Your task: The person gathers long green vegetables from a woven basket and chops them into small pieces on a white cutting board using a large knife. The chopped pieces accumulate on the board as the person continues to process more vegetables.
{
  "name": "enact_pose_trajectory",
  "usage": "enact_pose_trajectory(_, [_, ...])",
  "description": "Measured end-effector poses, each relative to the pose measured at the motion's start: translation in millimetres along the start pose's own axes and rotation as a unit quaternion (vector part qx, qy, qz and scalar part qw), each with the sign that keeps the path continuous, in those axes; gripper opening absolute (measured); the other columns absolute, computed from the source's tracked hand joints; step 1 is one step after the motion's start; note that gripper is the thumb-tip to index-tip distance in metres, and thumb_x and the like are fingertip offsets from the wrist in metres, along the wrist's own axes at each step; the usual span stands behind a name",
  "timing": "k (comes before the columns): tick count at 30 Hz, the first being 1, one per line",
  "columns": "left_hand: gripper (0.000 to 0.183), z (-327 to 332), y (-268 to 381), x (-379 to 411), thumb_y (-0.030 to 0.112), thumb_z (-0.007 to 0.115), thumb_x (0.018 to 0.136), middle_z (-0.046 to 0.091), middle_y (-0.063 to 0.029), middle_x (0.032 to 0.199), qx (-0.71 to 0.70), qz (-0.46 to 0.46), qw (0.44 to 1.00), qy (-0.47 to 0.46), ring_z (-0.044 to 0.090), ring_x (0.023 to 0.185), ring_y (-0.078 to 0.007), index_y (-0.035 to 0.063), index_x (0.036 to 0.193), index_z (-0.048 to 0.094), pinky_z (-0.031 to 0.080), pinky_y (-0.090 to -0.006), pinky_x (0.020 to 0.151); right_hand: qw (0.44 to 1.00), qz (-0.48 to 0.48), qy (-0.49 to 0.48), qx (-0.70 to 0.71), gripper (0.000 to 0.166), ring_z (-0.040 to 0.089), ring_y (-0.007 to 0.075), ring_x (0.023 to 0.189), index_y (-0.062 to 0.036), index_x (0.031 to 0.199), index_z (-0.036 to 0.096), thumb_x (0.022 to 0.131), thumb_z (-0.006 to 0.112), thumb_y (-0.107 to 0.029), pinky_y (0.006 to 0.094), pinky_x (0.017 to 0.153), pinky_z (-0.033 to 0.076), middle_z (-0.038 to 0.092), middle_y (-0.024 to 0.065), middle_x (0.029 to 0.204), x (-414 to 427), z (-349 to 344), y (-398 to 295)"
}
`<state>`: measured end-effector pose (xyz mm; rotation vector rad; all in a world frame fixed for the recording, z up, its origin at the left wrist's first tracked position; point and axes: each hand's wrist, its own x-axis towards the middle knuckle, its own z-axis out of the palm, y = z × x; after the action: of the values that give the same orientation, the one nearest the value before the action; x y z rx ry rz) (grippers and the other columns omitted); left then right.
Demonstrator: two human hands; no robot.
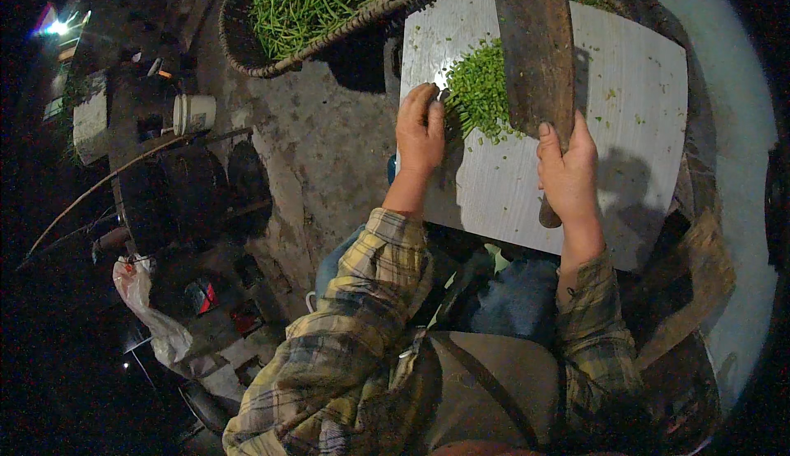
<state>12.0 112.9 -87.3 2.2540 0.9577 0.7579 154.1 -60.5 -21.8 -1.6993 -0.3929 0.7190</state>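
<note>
My right hand (571, 169) grips the handle of a broad, dark-bladed cleaver (536, 48). The blade lies over the right side of a heap of chopped green stems (481, 88), hiding part of it. At the heap's left edge is my left hand (421, 126), its fingers curled and the thumb apart, with nothing plainly held. Under both hands is a white, wood-grained board (636, 79) with scattered green bits on it.
Beyond the board's left corner, a woven basket (247, 64) holds long uncut green stems (308, 8). A white bucket (196, 114), a thin stick (105, 178) and a crumpled plastic bag (151, 314) are to the left. A bright lamp (58, 27) shines at the far left.
</note>
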Motion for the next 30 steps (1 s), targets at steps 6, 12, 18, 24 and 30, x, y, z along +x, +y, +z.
enact_pose_trajectory(6, [0.072,1.4,2.0,-16.2,0.021,0.069,0.074,0.038,-0.0197,0.136,0.118,0.079,0.983,-0.115,0.038,0.123,-0.0384,0.0001,0.134,0.036,0.03,-0.0432,0.103,0.999,0.016,-0.014,0.027,0.027,0.054,0.0184,0.07,0.0005,0.112,0.048,0.09,0.053,-0.014,0.0311,0.06,0.043,0.056,0.0107,0.082,-0.8,-0.5,-0.5])
enact_pose_trajectory(12, [0.057,13.1,2.1,-13.7,0.009,0.065,0.077,0.043,-0.0197,0.129,0.135,0.09,0.982,-0.096,0.042,0.118,-0.0361,0.0,0.128,0.043,0.034,-0.0404,0.1,1.0,0.008,-0.013,0.005,0.029,0.063,0.027,0.083,0.0028,0.113,0.049,0.09,0.053,-0.015,0.0369,0.072,0.048,0.064,0.018,0.092,-0.5,-2.1,0.6])
enact_pose_trajectory(18, [0.056,32.3,9.8,3.3,0.002,0.066,0.071,0.047,-0.0165,0.12,0.115,0.109,0.985,-0.066,0.045,0.113,-0.0338,0.0018,0.124,0.047,0.038,-0.038,0.095,1.0,0.005,-0.026,-0.001,0.033,0.062,0.0302,0.085,0.0053,0.115,0.047,0.089,0.055,-0.014,0.0382,0.073,0.048,0.062,0.0206,0.094,-2.2,-0.8,-3.2])
enact_pose_trajectory(24, [0.042,29.9,20.7,-3.6,0.014,0.059,0.081,0.048,-0.0143,0.119,0.174,0.074,0.979,-0.071,0.042,0.117,-0.0306,0.0038,0.121,0.05,0.022,-0.0477,0.104,0.996,-0.022,-0.027,-0.082,0.041,0.06,0.0363,0.089,0.0087,0.118,0.043,0.088,0.056,-0.016,0.041,0.075,0.047,0.059,0.0254,0.099,-2.4,1.9,5.0])
enact_pose_trajectory(30, [0.034,38.7,16.3,-4.0,0.021,0.055,0.085,0.05,-0.0102,0.117,0.072,0.0,0.997,0.021,0.044,0.114,-0.027,0.0073,0.117,0.053,0.018,-0.0493,0.104,0.981,-0.068,-0.007,-0.184,0.044,0.057,0.0407,0.086,0.0064,0.12,0.042,0.087,0.058,-0.019,0.0437,0.074,0.046,0.058,0.0263,0.098,-5.3,7.0,10.0])
